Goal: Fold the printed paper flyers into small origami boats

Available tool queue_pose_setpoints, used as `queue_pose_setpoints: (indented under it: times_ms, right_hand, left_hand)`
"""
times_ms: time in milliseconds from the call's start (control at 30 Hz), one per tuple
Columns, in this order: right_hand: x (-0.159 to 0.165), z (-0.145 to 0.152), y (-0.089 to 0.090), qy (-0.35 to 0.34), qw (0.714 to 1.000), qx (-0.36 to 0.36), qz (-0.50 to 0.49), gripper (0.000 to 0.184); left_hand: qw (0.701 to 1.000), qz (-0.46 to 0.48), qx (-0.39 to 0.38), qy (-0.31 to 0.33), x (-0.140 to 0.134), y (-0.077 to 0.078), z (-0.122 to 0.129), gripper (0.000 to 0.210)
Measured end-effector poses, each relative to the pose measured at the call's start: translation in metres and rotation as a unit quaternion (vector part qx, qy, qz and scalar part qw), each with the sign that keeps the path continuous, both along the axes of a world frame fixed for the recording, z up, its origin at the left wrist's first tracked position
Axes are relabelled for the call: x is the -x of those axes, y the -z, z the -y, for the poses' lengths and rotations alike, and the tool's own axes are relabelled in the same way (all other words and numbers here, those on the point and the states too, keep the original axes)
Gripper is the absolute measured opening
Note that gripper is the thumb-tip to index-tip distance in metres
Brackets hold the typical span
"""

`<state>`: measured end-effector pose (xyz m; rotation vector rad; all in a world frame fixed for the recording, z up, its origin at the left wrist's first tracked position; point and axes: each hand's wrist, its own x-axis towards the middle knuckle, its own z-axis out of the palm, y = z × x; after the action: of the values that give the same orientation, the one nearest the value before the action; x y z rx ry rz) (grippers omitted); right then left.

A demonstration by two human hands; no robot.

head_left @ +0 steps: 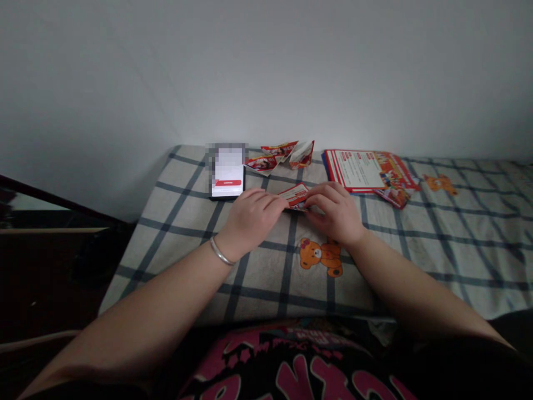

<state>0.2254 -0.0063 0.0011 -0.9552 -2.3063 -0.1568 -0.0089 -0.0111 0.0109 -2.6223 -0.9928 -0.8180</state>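
While you sit at the edge of the bed, your pink-printed dark shirt [291, 366] fills the nearest part of the view, and both forearms reach forward over the checked bedsheet [175, 233]. A printed orange bear [321, 256] lies on the sheet between your wrists. Your left hand [250, 222], with a silver bangle [220, 253] on the wrist, rests palm down with its fingers curled and together, fingertips touching the left end of a small folded red-and-white paper [295, 195]. Your right hand [337, 214] presses on the right end of the same paper, fingers bent and close together; the paper lies flat on the sheet between both hands. Just beyond your left hand sits a phone [227, 172] with its screen lit. To its right, near the wall, lie several folded red-and-white paper pieces [281, 154]. Further right, a stack of red-bordered leaflets [366, 169] rests flat on the sheet, well apart from your right hand.
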Motion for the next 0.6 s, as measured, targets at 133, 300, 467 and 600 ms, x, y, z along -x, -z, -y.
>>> queue_pose_setpoints:
  times_ms: [133,300,467,600]
  right_hand:
    - [-0.0015,-0.0057,0.0042,0.007,0.999,0.050,-0.006,0.024]
    - [-0.0053,-0.0089,0.0064,0.037,0.993,0.114,-0.020,0.016]
    - [-0.0072,-0.0091,0.0079,0.041,0.990,0.125,-0.053,0.012]
    - [-0.0087,-0.0093,0.0094,0.053,0.990,0.122,-0.054,0.012]
  left_hand:
    - [0.999,0.004,0.040,-0.018,0.0013,0.0025,0.0001,0.014]
    - [0.995,0.012,0.097,-0.032,0.0012,0.0038,0.0005,0.012]
    - [0.990,0.006,0.128,-0.059,0.0043,0.0070,-0.0027,0.015]
    - [0.991,-0.021,0.111,-0.074,0.0060,0.0096,-0.0037,0.015]
